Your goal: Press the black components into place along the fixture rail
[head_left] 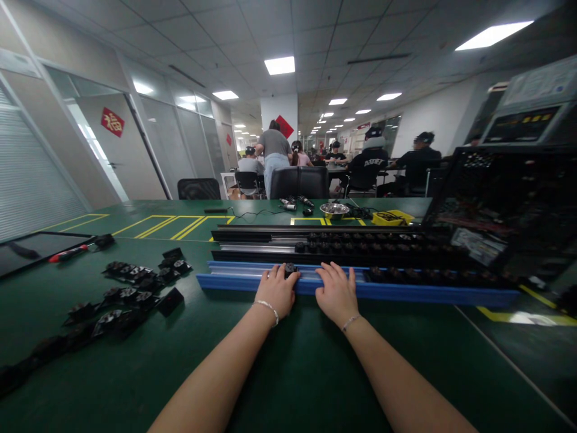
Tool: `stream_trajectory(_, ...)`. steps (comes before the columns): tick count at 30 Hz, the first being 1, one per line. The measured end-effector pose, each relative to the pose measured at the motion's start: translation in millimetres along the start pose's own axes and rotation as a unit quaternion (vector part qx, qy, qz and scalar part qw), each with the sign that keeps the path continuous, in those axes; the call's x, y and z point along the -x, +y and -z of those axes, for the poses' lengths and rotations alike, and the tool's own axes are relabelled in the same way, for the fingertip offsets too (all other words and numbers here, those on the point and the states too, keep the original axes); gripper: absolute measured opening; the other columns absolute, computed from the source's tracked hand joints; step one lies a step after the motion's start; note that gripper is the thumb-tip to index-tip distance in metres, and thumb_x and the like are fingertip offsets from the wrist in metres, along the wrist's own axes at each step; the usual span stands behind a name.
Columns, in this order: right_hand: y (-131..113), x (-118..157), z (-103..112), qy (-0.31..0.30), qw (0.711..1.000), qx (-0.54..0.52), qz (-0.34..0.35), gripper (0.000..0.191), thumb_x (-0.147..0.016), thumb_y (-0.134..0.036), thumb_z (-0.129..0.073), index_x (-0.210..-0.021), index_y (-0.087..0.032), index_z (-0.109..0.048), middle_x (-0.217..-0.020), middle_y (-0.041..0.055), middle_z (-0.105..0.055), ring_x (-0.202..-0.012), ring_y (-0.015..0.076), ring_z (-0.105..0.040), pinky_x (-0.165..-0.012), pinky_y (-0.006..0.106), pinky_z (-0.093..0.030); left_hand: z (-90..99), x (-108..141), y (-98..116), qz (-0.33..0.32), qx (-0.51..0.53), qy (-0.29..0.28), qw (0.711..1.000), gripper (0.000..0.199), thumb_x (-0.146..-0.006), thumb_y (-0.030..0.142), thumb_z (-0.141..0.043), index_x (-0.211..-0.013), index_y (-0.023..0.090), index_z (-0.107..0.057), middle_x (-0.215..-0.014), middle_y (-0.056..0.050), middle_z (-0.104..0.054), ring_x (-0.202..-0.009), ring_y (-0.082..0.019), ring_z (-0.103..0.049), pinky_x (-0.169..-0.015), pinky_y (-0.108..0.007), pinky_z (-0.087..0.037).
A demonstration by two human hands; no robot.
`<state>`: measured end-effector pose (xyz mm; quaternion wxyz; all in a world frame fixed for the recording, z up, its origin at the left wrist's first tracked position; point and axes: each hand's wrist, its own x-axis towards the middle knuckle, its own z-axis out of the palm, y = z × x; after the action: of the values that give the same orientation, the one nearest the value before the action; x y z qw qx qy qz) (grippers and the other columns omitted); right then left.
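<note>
A long blue channel rail (252, 284) lies crosswise on the green table in front of me. Within its groove, a small black part (291, 269) sits between the thumb and fingers of my left hand (276, 293). My right hand (338, 294) rests on the rail a short way to the right, fingers apart over the groove and holding no loose part. Farther right, a row of similar black parts (415, 274) fills the same groove. The underside of the held part is hidden.
Black rails (252, 248) with more black parts lie just behind. Loose black parts (135, 294) spread over the left, near a red-handled screwdriver (67, 254). A metal bowl (334, 210) and yellow tray (392, 217) stand at the back; an open computer case (487, 204) stands right.
</note>
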<state>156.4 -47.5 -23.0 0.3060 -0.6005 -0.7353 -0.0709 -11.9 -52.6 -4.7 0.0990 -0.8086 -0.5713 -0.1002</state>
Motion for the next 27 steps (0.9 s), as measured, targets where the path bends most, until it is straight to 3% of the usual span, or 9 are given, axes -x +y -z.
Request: stream_trajectory(27,0,0,2,-0.004,1.000,-0.012,0.000,0.033,-0.070,-0.014,-0.043,-0.094,-0.021,-0.064,-0.122,0.0056,-0.056,-0.118,0.0229,-0.042,-0.105,0.054,-0.007,25.8,2,-26,0.064,-0.020,-0.112,0.991,0.053,-0.077,0.042,-0.050,-0.128,0.034,-0.041,-0.135,-0.009,-0.044,-0.125,-0.031,-0.037,-0.098,-0.054,-0.028)
